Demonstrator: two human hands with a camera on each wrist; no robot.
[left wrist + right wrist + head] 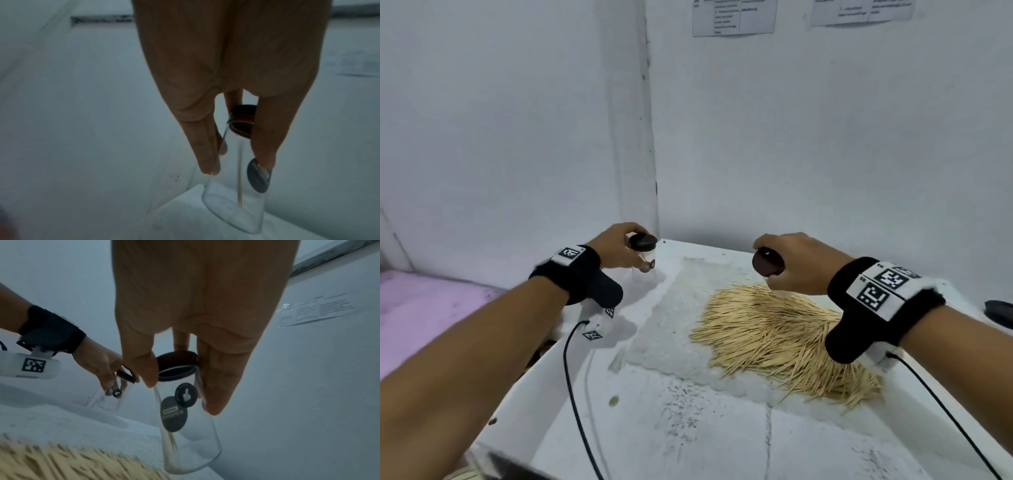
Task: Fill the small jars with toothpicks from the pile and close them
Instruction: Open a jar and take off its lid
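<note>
While each hand's fingers [148,369] clamp a jar [189,431] under its lid [176,360], the glass looks light, slippery, breakable; hold mid-wall.

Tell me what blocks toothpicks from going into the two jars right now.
The dark lids. The left hand grips a clear jar with its lid on; the right hand grips the other jar, lid on too. The toothpick pile lies uncovered.
</note>
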